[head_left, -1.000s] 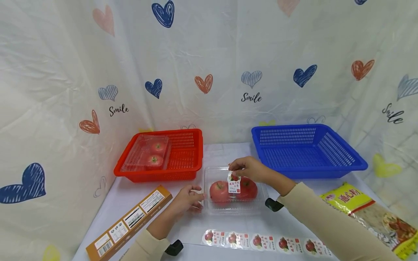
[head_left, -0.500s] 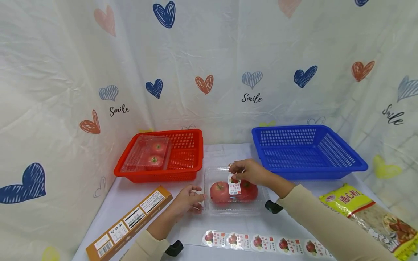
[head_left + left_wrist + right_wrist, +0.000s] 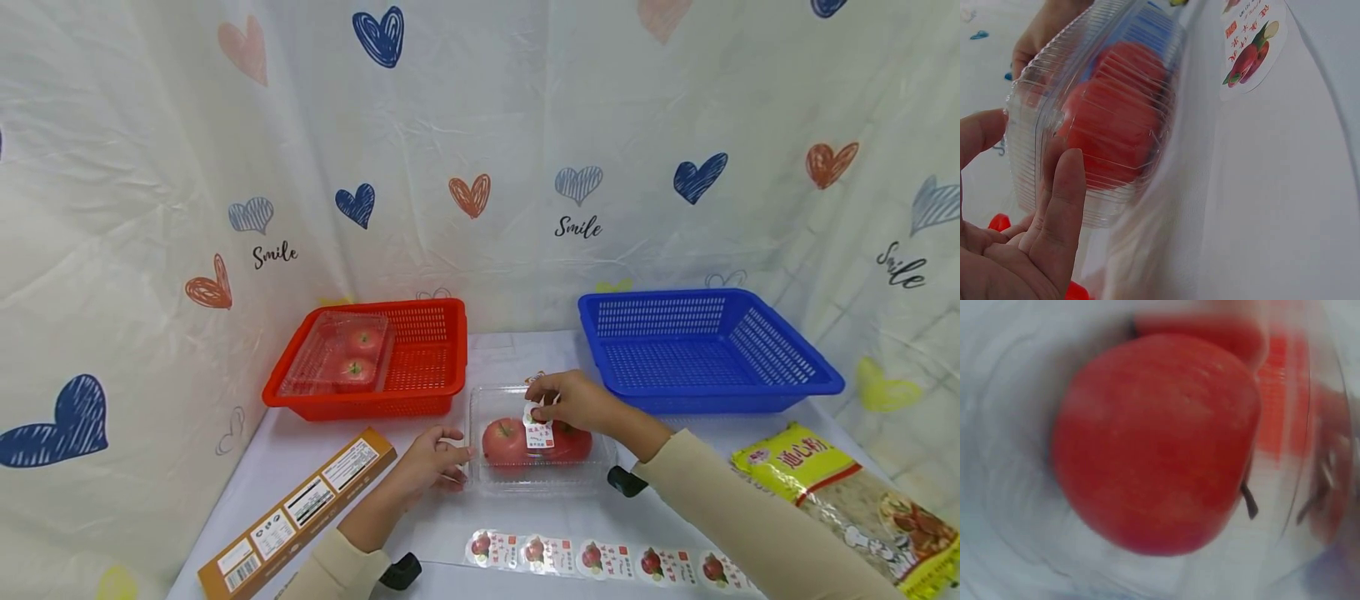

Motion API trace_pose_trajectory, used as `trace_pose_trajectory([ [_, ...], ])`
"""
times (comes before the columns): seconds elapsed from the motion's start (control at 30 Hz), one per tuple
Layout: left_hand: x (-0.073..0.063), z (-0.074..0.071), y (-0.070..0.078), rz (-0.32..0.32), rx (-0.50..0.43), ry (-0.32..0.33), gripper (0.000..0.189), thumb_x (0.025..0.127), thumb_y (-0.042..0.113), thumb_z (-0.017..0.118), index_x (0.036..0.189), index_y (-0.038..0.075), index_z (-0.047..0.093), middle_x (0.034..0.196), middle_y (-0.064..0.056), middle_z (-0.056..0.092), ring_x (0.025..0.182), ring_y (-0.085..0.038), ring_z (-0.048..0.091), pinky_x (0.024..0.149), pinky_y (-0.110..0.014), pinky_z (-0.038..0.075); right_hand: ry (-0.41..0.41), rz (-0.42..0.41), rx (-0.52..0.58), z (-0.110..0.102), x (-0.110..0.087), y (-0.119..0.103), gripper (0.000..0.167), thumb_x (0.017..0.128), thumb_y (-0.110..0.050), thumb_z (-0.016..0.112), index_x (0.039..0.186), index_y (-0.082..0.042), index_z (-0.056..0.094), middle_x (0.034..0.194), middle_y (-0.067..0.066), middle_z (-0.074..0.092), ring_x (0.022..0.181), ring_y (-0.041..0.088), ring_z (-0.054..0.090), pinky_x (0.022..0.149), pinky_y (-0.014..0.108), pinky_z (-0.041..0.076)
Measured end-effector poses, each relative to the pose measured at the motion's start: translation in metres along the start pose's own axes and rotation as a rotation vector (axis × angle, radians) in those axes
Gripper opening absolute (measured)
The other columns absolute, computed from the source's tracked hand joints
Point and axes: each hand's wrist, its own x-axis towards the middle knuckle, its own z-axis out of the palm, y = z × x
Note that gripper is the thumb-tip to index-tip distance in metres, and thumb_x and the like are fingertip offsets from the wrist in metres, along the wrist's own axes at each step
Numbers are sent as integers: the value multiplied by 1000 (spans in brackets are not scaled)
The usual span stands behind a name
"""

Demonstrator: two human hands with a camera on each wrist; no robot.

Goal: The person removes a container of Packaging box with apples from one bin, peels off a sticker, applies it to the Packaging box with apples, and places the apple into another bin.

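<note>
A clear plastic clamshell box (image 3: 491, 483) with two red apples (image 3: 504, 442) lies on the table between the hands. My right hand (image 3: 573, 398) is over its lid, pinching the top end of a white apple sticker (image 3: 540, 436) that lies over the lid between the apples. My left hand (image 3: 427, 458) touches the box's left side with thumb and fingers, which look fairly straight in the left wrist view (image 3: 1029, 250). The right wrist view shows one apple (image 3: 1160, 444) close up and blurred; the right fingertips cannot be seen there.
A red basket (image 3: 423, 400) at back left holds another box of apples (image 3: 337, 354). A blue basket (image 3: 720, 392) stands at back right. A strip of stickers (image 3: 603, 560) lies in front. An orange carton (image 3: 300, 508) is left, a yellow noodle bag (image 3: 847, 500) right.
My right hand has shifted slightly down, and the sticker's lower end has settled a little lower on the lid. The left hand and the box have hardly moved.
</note>
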Motion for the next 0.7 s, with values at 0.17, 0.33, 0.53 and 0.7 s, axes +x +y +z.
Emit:
trace_pose_trajectory([
  [0.17,2,0,0,-1,-2,-10,59,88,31,72,130,1,45,103,-23,63,80,-33,68,73,-39,58,9,-49,-51,0,-2,0,20,86,-16,76,105,-12,70,85,-2,63,70,17,58,56,30,54],
  [0.33,2,-1,0,2,-5,-16,59,88,31,73,129,0,45,100,-22,63,75,-28,68,71,-38,58,28,-78,-109,0,-2,-2,19,85,-15,77,103,-11,71,88,-3,63,76,17,60,62,29,54],
  [0.53,0,0,1,2,6,-16,60,88,32,73,131,0,44,103,-23,63,80,-33,68,72,-38,58,43,-137,-263,-1,-9,-6,19,84,-14,77,103,-14,72,95,-8,67,93,21,62,79,33,54],
  [0.7,0,0,1,10,2,-23,59,89,30,72,131,-1,44,103,-24,62,80,-34,68,71,-39,58,43,-160,-371,2,-21,-10,20,89,-14,72,109,-17,72,102,-7,69,99,19,63,87,38,53],
])
